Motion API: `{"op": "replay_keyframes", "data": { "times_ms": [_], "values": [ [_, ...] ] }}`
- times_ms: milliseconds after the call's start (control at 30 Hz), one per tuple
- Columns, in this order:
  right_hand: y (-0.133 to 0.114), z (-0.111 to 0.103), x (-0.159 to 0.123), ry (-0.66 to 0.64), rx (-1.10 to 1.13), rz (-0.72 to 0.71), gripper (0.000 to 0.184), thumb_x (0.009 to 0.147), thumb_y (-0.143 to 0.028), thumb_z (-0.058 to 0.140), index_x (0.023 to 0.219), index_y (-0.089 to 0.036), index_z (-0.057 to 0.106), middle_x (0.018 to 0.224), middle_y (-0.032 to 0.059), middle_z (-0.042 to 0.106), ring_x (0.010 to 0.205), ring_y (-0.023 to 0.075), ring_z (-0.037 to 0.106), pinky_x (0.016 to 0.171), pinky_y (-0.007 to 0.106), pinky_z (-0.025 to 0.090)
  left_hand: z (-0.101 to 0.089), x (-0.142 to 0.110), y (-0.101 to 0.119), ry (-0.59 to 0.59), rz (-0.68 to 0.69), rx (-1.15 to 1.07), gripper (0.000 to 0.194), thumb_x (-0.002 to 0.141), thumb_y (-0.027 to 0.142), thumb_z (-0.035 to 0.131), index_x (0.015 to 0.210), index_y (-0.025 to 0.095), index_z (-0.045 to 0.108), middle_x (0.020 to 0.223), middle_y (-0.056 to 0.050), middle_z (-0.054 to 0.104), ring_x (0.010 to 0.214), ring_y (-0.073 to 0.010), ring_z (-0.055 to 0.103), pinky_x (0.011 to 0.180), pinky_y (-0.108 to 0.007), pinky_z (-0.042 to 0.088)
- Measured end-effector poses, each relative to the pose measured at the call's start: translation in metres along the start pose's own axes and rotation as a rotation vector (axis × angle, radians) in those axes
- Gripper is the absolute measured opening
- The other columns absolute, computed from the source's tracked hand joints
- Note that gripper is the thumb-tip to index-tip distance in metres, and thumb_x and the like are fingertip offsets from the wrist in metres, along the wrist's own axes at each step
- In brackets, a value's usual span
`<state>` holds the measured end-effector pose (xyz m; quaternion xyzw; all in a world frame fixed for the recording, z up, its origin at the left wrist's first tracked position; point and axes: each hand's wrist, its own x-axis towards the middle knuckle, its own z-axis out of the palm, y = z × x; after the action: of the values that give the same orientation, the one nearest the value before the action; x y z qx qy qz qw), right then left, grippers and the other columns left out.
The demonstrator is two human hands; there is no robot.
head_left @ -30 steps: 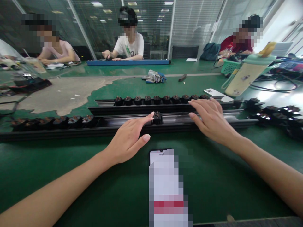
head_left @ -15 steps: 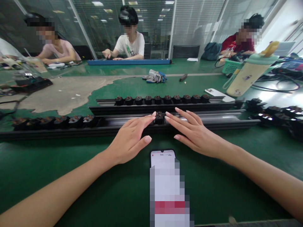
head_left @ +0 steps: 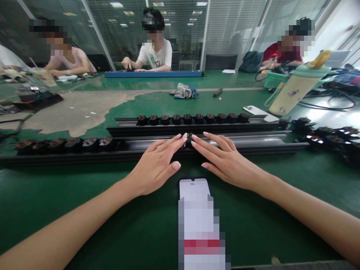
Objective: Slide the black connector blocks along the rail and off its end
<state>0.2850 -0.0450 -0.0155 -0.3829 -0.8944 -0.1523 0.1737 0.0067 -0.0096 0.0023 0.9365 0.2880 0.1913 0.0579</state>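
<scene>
A small black socket module (head_left: 189,137) with copper-coloured contacts on top sits in a long black channel rail (head_left: 261,139). At its left side are the outstretched fingertips of my left hand (head_left: 156,165). My right hand (head_left: 225,159) reaches in from the other side, fingers straight, its fingertips on the module's right edge and partly covering it. Both hands are open, thumbs apart from the fingers, and neither is wrapped round anything. Several similar modules (head_left: 73,144) stand in a row at the rail's left end.
Behind lies a second rail (head_left: 168,131) carrying several modules. More black modules (head_left: 326,133) are piled at the right. A phone (head_left: 194,186) lies in front of me. Gloves (head_left: 184,91), a white phone (head_left: 254,109) and a tumbler (head_left: 299,88) are farther back. Co-workers sit across the table.
My right hand has shifted slightly left, and its fingertips now cover more of the module. The left hand's fingertips have moved slightly right, while its palm is nearly still.
</scene>
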Motion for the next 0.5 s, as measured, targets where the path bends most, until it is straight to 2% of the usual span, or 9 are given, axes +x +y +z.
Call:
{"op": "replay_keyframes", "data": {
  "times_ms": [233,400,500],
  "values": [
    [-0.0037,-0.0018,0.0018,-0.013,0.006,0.040,0.064,0.105,-0.042,0.038,0.165,-0.022,0.027,0.166,0.0058,0.033,0.143,0.0282,0.035,0.117,0.051,0.035,-0.0004,0.0003,0.0001,-0.009,0.010,0.009,0.073,0.107,0.064,0.013,0.162,0.018,0.025,0.167,-0.011,0.035,0.156,-0.0218,0.030,0.123,-0.041,0.025],
    [-0.0070,0.0015,0.0013,0.002,-0.008,0.049,0.064,0.105,-0.042,0.038,0.165,-0.021,0.028,0.166,0.0094,0.032,0.144,0.0292,0.035,0.117,0.052,0.034,-0.0010,0.0002,-0.0001,-0.017,0.006,0.013,0.073,0.106,0.064,0.014,0.162,0.019,0.025,0.167,-0.012,0.035,0.156,-0.0234,0.031,0.123,-0.043,0.025],
    [-0.0079,0.0038,0.0020,0.014,-0.025,0.062,0.063,0.104,-0.043,0.040,0.162,-0.020,0.034,0.169,0.0127,0.025,0.149,0.0301,0.031,0.118,0.053,0.033,-0.0001,0.0007,0.0013,-0.014,0.005,0.005,0.073,0.106,0.064,0.014,0.163,0.019,0.023,0.167,-0.012,0.035,0.156,-0.0235,0.031,0.123,-0.043,0.025]
  ]
}}
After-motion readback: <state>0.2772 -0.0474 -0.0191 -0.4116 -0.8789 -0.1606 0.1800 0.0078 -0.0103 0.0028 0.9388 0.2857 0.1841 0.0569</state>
